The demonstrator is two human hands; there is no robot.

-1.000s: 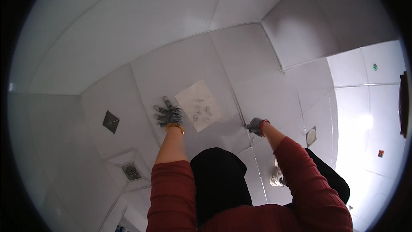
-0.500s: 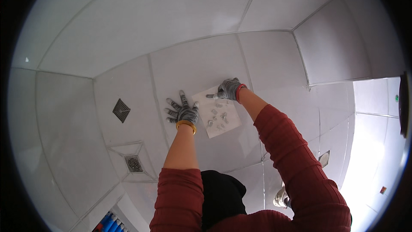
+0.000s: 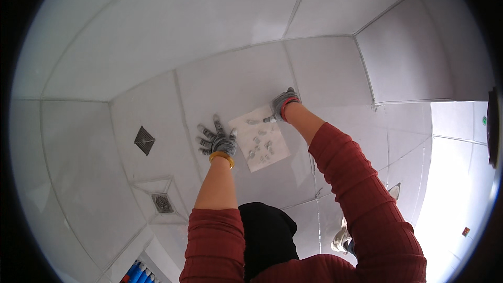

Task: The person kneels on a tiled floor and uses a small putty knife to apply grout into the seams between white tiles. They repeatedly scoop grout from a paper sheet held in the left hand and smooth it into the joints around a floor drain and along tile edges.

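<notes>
A pale sheet of paper with several grey smudges lies on the light tiled floor. My left hand, in a grey striped glove with a yellow bangle at the wrist, rests with spread fingers beside the sheet's left edge; its thumb meets that edge. At the sheet's far right corner is my right hand, gloved the same way, with a red band at the wrist. Its fingers are curled into a fist, and the thumb sticks out over the paper near an oval grey smudge. No object shows in either hand.
Left of the paper are a dark square grate and a floor drain in a sloped recess. Tiled walls rise at the far side. A shoe shows behind my right arm, and blue items stand at the lower left.
My right hand has drawn right, its thumb off the grey smudge near the paper's top. My left hand stays spread beside the sheet. The whole view has shifted slightly.
</notes>
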